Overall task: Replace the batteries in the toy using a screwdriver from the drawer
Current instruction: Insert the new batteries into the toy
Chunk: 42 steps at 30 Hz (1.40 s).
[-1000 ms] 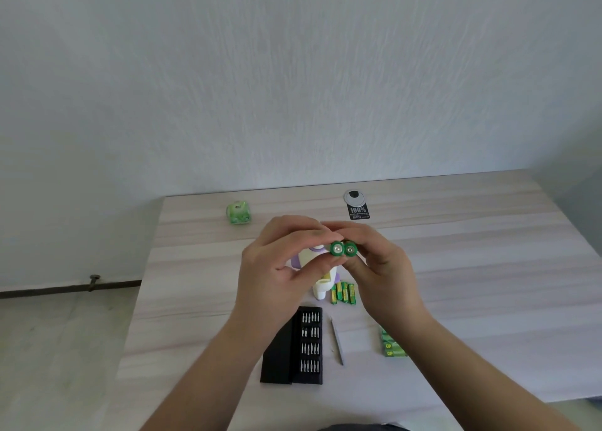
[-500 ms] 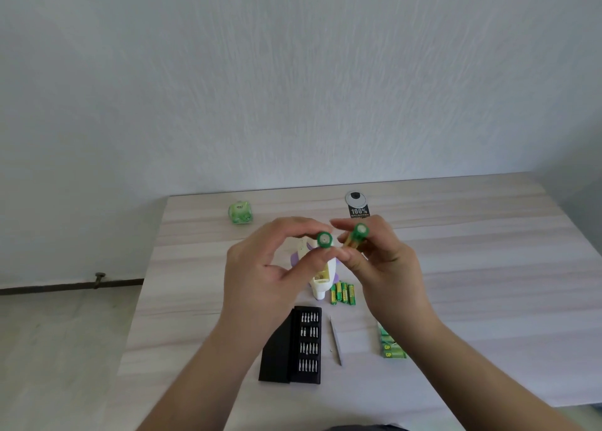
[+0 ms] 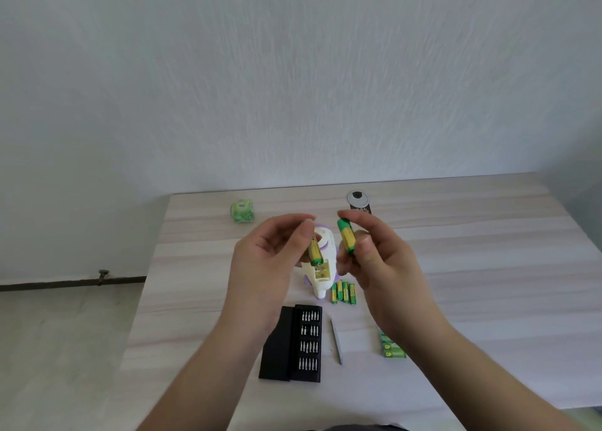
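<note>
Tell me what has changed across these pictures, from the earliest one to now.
The left hand and right hand drew apart, splitting the pair of batteries held end-on together a second ago. Each now pinches one: the left battery and the right battery, both tilted so their sides show. The toy, the loose batteries, the bit case and the screwdriver stayed put on the table.

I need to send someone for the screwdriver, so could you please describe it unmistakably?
On the wooden table, find the open black bit case. Just right of it lies the screwdriver: a thin grey rod, alone, unlike the green batteries beyond.
</note>
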Tool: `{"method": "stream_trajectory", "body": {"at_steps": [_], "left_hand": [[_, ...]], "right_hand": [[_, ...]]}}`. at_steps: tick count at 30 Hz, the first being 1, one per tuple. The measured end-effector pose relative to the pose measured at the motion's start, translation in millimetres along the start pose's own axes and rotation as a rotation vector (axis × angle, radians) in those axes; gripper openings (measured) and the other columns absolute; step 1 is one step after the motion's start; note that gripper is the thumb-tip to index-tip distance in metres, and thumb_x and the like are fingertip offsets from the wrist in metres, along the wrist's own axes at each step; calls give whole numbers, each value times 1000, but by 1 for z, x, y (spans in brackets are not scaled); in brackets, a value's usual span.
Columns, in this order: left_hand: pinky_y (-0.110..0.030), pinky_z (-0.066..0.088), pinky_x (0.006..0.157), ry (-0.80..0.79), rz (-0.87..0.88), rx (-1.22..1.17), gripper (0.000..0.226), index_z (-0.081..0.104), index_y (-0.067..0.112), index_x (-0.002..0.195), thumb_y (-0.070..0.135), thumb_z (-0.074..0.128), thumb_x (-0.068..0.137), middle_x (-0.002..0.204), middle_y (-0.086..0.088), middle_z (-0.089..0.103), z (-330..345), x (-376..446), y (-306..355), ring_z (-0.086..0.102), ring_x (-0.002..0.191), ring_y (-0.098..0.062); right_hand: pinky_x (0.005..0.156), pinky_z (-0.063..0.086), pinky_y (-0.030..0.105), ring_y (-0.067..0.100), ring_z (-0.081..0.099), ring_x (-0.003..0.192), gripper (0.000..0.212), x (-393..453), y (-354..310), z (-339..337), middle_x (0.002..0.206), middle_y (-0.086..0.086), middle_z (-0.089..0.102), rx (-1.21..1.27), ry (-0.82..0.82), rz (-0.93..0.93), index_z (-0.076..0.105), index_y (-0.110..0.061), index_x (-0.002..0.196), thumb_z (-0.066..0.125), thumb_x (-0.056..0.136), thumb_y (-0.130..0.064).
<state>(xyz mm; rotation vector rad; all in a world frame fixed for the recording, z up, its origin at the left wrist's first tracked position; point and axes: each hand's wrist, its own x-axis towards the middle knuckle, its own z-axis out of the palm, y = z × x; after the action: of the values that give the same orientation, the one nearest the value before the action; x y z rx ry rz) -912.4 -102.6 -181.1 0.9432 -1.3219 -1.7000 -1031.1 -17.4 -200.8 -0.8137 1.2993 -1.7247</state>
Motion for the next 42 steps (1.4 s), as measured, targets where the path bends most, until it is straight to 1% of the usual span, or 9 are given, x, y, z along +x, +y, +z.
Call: {"method": "stream_trajectory", "body": {"at_steps": [3,9,16,19,22,25,32,39,42], "left_hand": [[-19,52,55,-2,-256,-253,21,72,9,87,22,66,73,71,-4,70,3,5,-2,65,62,-10],[-18,50,47,8,-336,-285,18,69,9,94,19,65,80,71,-6,68,4,7,-7,62,55,-11],[-20,49,65,-14,-326,-209,19,78,17,85,26,61,82,84,-6,71,-3,11,-25,59,74,-13],[-21,54,72,-101,-321,-218,24,75,14,98,11,51,95,98,-11,71,-7,11,-32,66,84,-14],[-20,54,74,-225,-287,-299,36,64,7,119,-9,46,92,109,-16,69,-10,9,-35,67,95,-17],[-20,54,71,-246,-236,-308,42,63,7,116,-10,56,79,96,-10,71,-12,10,-39,68,89,-14],[-24,50,69,-157,-207,-92,18,75,18,85,28,61,80,73,-6,66,-17,19,-54,59,66,-14],[-34,53,82,-142,40,439,10,73,20,95,25,68,88,93,4,67,-24,27,-78,65,87,-14],[-28,54,78,-155,93,464,30,66,37,110,17,68,88,86,11,66,-26,30,-85,64,80,-12]], "right_hand": [[63,53,25,14,60,64,73,2,0,1,71,5,62,223,-50,149,63,-9,113,77,64,-61],[67,53,25,15,56,65,69,6,5,-3,74,6,62,284,-33,193,67,-12,110,76,63,-62],[73,52,26,18,60,73,41,9,2,-10,83,7,70,-7,8,160,60,-24,121,66,82,-29],[75,53,22,15,69,84,41,11,1,-18,93,7,74,-169,22,113,52,-25,128,59,91,-7],[78,54,23,16,71,93,32,14,5,-22,97,2,75,-201,29,103,56,-18,118,58,91,-2],[78,54,21,17,70,99,18,17,10,-26,100,0,75,-159,41,110,59,-11,103,60,88,0],[87,56,35,25,69,100,15,22,25,-26,105,7,73,-139,36,104,59,-7,96,62,86,4],[89,54,35,22,68,102,18,26,37,-31,108,3,72,-166,38,92,62,-12,91,63,85,6],[83,55,41,21,67,86,24,27,46,-37,101,-1,71,-302,64,107,66,-28,88,71,83,-5]]}}
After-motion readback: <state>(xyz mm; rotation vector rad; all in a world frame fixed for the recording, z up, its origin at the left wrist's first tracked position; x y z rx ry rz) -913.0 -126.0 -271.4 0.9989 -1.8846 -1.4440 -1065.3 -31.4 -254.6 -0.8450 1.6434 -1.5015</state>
